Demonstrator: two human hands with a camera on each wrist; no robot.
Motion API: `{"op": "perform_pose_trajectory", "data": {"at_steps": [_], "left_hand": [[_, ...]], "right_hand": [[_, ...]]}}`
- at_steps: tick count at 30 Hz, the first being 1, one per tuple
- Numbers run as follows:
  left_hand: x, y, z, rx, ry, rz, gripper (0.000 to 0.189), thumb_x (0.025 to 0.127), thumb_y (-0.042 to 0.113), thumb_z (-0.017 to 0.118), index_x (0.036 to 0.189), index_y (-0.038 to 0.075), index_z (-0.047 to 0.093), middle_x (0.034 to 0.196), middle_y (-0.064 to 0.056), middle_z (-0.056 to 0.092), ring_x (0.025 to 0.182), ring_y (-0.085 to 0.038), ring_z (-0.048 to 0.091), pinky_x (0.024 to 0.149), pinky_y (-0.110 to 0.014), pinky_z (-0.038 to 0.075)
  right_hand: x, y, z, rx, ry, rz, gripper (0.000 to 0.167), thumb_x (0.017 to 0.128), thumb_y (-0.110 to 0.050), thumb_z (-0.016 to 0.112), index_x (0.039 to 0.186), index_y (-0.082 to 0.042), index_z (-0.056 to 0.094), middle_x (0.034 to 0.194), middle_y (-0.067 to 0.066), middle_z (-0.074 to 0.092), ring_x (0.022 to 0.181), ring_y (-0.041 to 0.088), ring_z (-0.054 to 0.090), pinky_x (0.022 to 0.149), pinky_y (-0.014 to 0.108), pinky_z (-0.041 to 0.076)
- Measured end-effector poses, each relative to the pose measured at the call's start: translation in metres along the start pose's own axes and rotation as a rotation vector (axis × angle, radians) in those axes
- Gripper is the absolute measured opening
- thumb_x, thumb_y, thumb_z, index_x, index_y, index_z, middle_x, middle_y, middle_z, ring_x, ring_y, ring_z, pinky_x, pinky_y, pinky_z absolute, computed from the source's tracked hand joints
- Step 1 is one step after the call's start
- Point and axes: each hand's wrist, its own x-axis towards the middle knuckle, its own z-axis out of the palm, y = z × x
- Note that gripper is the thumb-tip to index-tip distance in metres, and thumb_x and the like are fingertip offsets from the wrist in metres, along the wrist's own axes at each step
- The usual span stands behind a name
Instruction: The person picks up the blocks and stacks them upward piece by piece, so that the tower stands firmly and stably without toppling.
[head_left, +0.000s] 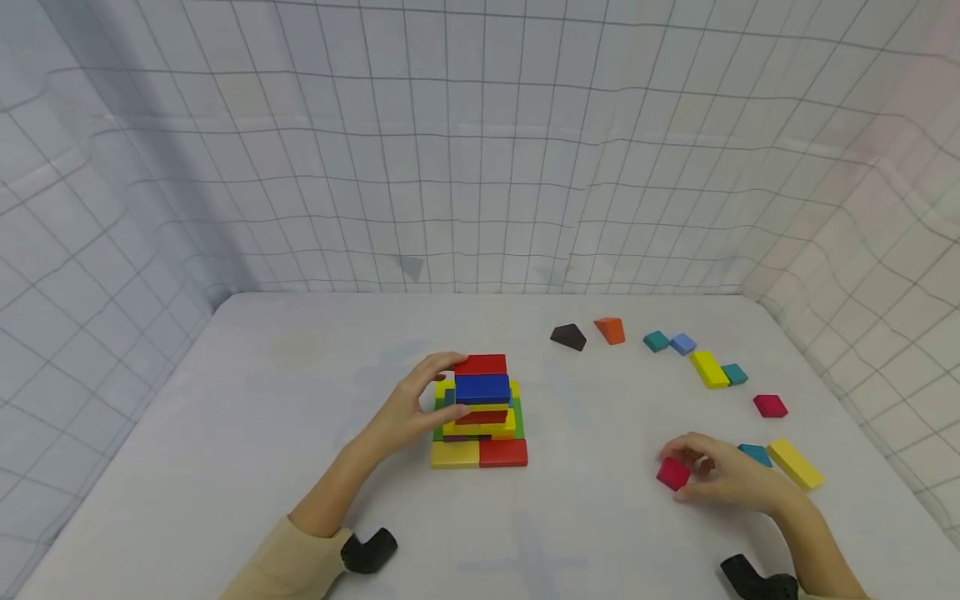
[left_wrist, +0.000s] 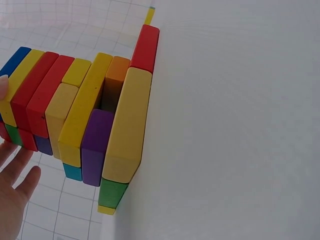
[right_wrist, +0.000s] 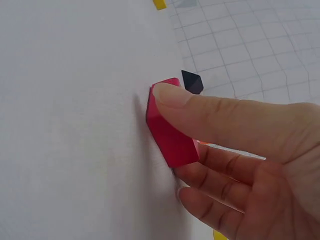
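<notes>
A tower of coloured wooden blocks (head_left: pixel 482 427) stands in layers in the middle of the table. My left hand (head_left: pixel 408 410) spans its upper part, thumb on the near side by the blue block (head_left: pixel 482 389) and a fingertip at the red block (head_left: pixel 481 364) on top. In the left wrist view the other fingers (left_wrist: pixel 17 170) spread loosely beside the layers. Off to the right, my right hand (head_left: pixel 731 473) pinches a small red block (right_wrist: pixel 172 132) between thumb and fingers, close over the table. Its thumb covers part of the block's upper end.
Loose blocks lie in an arc on the right: dark (head_left: pixel 568 337), orange (head_left: pixel 611 330), teal (head_left: pixel 656 341), light blue (head_left: pixel 683 343), yellow (head_left: pixel 708 369) and red (head_left: pixel 770 406). Another yellow block (head_left: pixel 797 464) lies beside my right hand. White gridded netting (head_left: pixel 480 167) encloses the table.
</notes>
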Motion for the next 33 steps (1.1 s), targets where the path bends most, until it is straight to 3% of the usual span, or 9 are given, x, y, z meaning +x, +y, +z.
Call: {"op": "perform_pose_trajectory", "data": {"at_steps": [10,14,19,23,28,33], "left_hand": [[0.000,0.001,0.000,0.009,-0.003,-0.011,0.056,0.081,0.005,0.067,0.130,-0.002,0.042,0.132,-0.019,0.044,0.121,-0.031,0.040,0.097,-0.051,0.037],[0.000,0.001,0.000,0.011,-0.008,-0.004,0.056,0.081,0.005,0.068,0.130,-0.002,0.042,0.132,-0.018,0.044,0.121,-0.030,0.041,0.097,-0.050,0.038],[0.001,0.001,0.001,0.014,-0.005,0.006,0.056,0.080,0.004,0.068,0.130,-0.002,0.042,0.132,-0.019,0.044,0.119,-0.030,0.041,0.096,-0.050,0.039],[0.000,0.001,0.001,0.016,0.002,0.022,0.056,0.080,0.003,0.068,0.130,-0.003,0.042,0.132,-0.019,0.043,0.117,-0.031,0.042,0.093,-0.052,0.040],[0.000,0.001,0.001,0.012,0.005,0.012,0.057,0.080,0.004,0.067,0.131,-0.002,0.041,0.132,-0.019,0.042,0.117,-0.031,0.042,0.093,-0.053,0.039],[-0.001,0.001,0.000,0.012,0.002,0.020,0.063,0.080,0.003,0.067,0.134,-0.004,0.035,0.133,-0.020,0.042,0.117,-0.033,0.043,0.094,-0.053,0.038]], "right_hand": [[0.009,0.000,0.007,-0.096,0.082,-0.011,0.042,0.078,-0.020,0.072,0.114,-0.006,0.054,0.102,0.001,0.057,0.088,0.005,0.050,0.075,0.018,0.047],[0.022,-0.009,0.012,-0.126,0.164,-0.108,0.041,0.078,-0.013,0.073,0.114,-0.006,0.056,0.102,0.001,0.058,0.088,0.006,0.051,0.073,0.018,0.049],[0.059,-0.043,0.012,-0.149,0.299,-0.314,0.040,0.076,-0.001,0.072,0.113,-0.007,0.059,0.106,0.004,0.061,0.091,0.010,0.054,0.072,0.025,0.052],[0.091,-0.084,0.011,-0.172,0.355,-0.390,0.040,0.075,-0.001,0.072,0.113,-0.008,0.061,0.106,0.001,0.061,0.090,0.012,0.054,0.071,0.026,0.052],[0.127,-0.127,0.017,-0.142,0.322,-0.446,0.038,0.078,-0.005,0.071,0.115,-0.008,0.062,0.109,0.002,0.060,0.092,0.012,0.054,0.073,0.024,0.050],[0.158,-0.150,0.031,-0.096,0.240,-0.517,0.036,0.080,-0.007,0.069,0.115,-0.005,0.061,0.111,0.005,0.061,0.099,0.016,0.055,0.077,0.028,0.050]]}}
